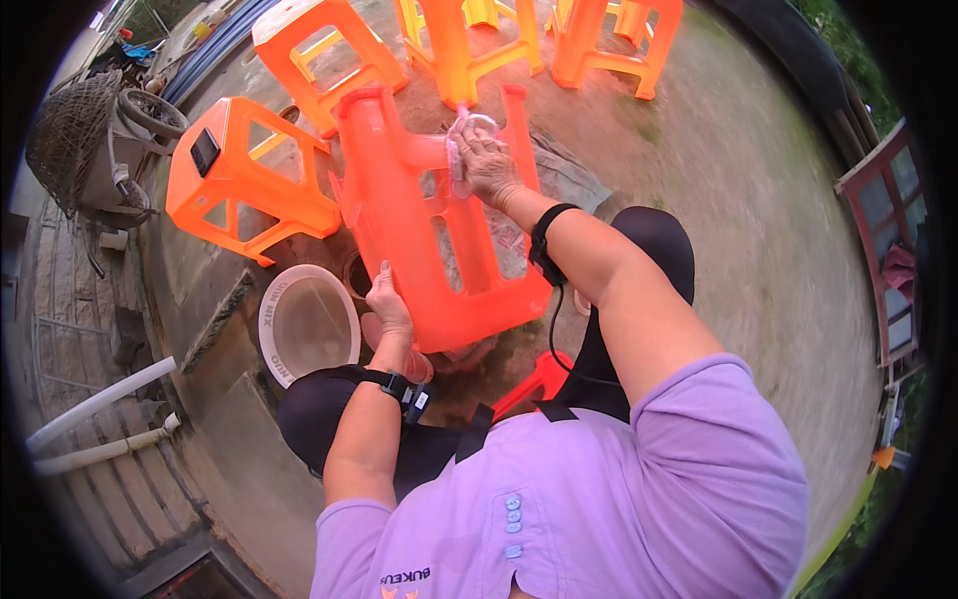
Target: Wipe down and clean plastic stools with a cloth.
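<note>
A red-orange plastic stool (441, 299) lies tipped in front of me, its legs pointing away and its seat end near my knees. My left hand (391, 303) grips the left edge of the stool by the seat, thumb up. On the far part of the stool, my right hand (483, 161) presses a wet pinkish-white cloth (458, 168) against a crossbar between the legs. The fingers of that hand lie over the cloth.
A whitish plastic tub (273, 329) stands left of the stool. Orange stools stand beyond; the nearest stool (232, 112) at left carries a black phone (204, 152). A wheelbarrow (123, 168) is at far left, white pipes (105, 400) below it. A red plastic seat (550, 374) shows between my legs.
</note>
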{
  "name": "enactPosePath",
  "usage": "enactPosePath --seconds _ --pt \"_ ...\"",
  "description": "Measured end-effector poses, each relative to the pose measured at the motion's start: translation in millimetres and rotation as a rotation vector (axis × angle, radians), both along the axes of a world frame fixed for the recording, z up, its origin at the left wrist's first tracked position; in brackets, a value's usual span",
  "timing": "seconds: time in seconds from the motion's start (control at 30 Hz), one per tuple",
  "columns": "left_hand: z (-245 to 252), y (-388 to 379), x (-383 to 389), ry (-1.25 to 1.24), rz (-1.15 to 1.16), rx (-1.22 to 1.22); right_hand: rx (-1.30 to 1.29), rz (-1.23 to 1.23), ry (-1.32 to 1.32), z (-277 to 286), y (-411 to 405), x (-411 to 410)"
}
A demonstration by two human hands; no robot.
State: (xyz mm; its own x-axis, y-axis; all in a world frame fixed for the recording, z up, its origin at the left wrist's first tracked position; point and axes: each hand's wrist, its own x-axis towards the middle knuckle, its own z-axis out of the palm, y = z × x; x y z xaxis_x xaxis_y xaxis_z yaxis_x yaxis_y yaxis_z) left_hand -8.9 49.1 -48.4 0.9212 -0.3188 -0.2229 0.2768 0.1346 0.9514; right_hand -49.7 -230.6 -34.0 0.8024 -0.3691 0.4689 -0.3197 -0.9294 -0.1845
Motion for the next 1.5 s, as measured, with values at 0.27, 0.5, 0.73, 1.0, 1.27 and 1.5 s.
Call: enactPosePath --seconds 0.27,0.5,0.73,1.0,1.27,1.5 --pt "-4 -1 -3 -0.058 -0.045 0.08 0.308 -0.445 0.208 -20 -12 -21" --pt "5 -10 -17 -0.099 0.023 0.092 -0.114 -0.189 0.088 4 27 2" --pt "12 -12 -14 -0.08 -0.038 0.063 0.038 -0.175 0.035 1 -5 -14" --pt "8 -10 -8 -0.018 -0.012 0.008 0.381 -0.326 0.182 -1 -18 -43" --pt "-10 5 4 0.047 -0.051 -0.035 0.254 -0.16 0.433 -6 28 -88" --pt "-5 -2 0 0.002 -0.107 0.028 0.343 -0.242 -0.156 -25 -27 -65"
